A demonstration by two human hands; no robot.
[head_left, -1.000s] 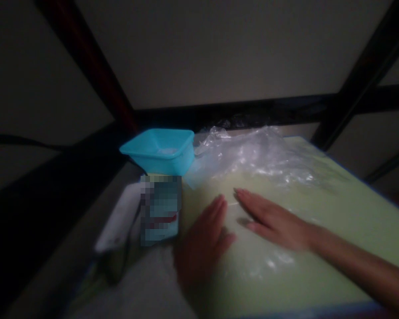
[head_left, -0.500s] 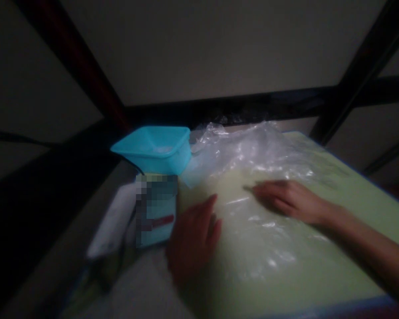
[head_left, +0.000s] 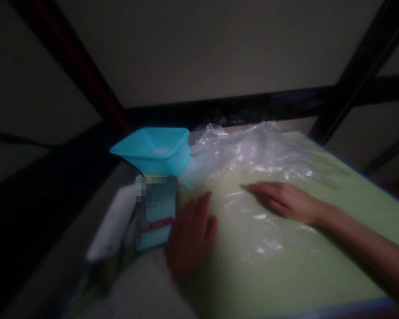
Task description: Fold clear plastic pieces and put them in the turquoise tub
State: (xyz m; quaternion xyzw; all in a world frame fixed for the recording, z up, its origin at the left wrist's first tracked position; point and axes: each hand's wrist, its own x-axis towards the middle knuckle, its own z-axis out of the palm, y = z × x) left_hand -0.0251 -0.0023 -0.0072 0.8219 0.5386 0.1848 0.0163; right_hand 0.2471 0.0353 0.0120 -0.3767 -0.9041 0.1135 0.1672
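Turquoise plastic tub [head_left: 162, 164] stands at the far L part of the yellow-green worktop [head_left: 319, 279], w/ a dark cable [head_left: 133, 165] passing at its near side. Clear plastic sheet [head_left: 269, 243] lies flat to the near R of the tub, glossy w/ creases. Crumpled clear film [head_left: 252, 150] sits bunched just R of the tub; can't tell if it's one piece w/ the sheet.

L hand [head_left: 193, 239] is nearer the person than the tub & slightly R of it, palm down, grip open, thumb apart, nothing held. R hand [head_left: 282, 199] is well R of the tub & a bit nearer, over the sheet's far part; fingers straight, grip open, nothing held. Exact contact too blurry to tell.

Light-blue item w/ red band [head_left: 161, 223], partly pixelated, lies directly nearside of the tub, beside L hand. Long white object [head_left: 113, 221] lies to the tub's near L.
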